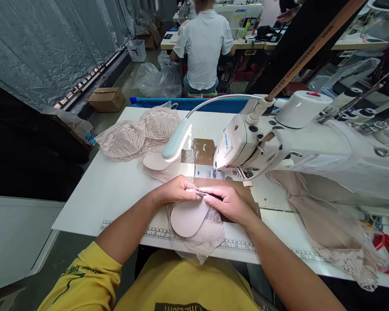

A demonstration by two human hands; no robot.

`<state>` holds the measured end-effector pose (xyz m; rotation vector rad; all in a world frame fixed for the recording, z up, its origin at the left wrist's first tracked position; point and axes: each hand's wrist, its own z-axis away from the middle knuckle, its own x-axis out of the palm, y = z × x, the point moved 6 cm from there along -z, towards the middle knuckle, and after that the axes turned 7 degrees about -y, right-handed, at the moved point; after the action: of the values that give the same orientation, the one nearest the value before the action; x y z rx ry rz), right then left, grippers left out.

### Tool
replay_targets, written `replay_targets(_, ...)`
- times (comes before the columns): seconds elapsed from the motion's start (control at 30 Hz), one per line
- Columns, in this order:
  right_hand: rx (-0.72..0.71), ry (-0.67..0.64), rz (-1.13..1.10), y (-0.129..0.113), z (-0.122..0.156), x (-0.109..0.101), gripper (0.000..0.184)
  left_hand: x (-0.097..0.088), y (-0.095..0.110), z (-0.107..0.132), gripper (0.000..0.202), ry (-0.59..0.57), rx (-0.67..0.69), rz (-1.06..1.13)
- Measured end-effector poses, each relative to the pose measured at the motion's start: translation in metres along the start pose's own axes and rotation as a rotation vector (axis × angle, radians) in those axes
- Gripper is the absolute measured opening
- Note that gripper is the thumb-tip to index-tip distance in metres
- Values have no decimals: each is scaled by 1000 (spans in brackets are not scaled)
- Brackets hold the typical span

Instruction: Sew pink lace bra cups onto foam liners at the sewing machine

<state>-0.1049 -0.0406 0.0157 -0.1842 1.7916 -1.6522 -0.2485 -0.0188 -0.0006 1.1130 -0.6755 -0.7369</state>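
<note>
A beige bra cup with a lace edge [194, 220] lies at the table's front edge, partly hanging over it. My left hand [176, 190] is closed and pinches the cup's top edge. My right hand [230, 202] is closed too, gripping the same edge along with a small dark tool I cannot make out. Both hands meet just in front of the needle area [218, 175] of a white sewing machine [278, 138].
A pile of beige lace cups [139, 134] lies at the back left of the white table [110, 190]. A gooseneck lamp [178, 140] hangs over a loose cup. Lace fabric [330, 229] piles under the machine arm at right. A person in a white shirt [203, 43] sits ahead.
</note>
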Motion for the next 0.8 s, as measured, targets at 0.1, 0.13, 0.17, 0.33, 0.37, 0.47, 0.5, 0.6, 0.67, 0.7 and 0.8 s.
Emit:
replay_targets(0.1, 20, 16, -30, -2, 0, 0, 28, 1, 1, 1, 36, -2, -25, 9)
replay_targets(0.13, 25, 22, -50, -1, 0, -1, 28, 1, 1, 2, 36, 0, -38, 16)
replay_targets(0.17, 28, 30, -74, 0, 0, -1, 28, 1, 1, 2, 36, 3, -48, 22)
replay_targets(0.33, 48, 111, -188, 10, -1, -4, 32, -1, 0, 2, 36, 18, -53, 7)
replay_targets(0.37, 62, 119, -214, 13, -2, -3, 34, -2, -1, 1, 36, 23, -49, -5)
replay_targets(0.47, 106, 100, -238, 16, -4, 2, 44, -3, 0, -2, 33, -2, 12, -41)
replay_targets(0.5, 119, 79, -204, 16, -5, 5, 41, -2, 1, -2, 32, -26, 30, -50)
replay_targets(0.6, 153, 45, -43, 16, -4, 7, 21, -1, 6, 3, 32, -64, 30, -106)
replay_targets(0.67, 157, 47, 1, 16, -1, 5, 21, -5, 14, 13, 34, 25, 22, -220)
replay_targets(0.7, 143, 45, -7, 15, 0, 3, 22, -9, 20, 20, 36, 107, 29, -304)
replay_targets(0.8, 61, -3, -92, 6, 4, 1, 22, -22, 38, 50, 34, 361, 17, -549)
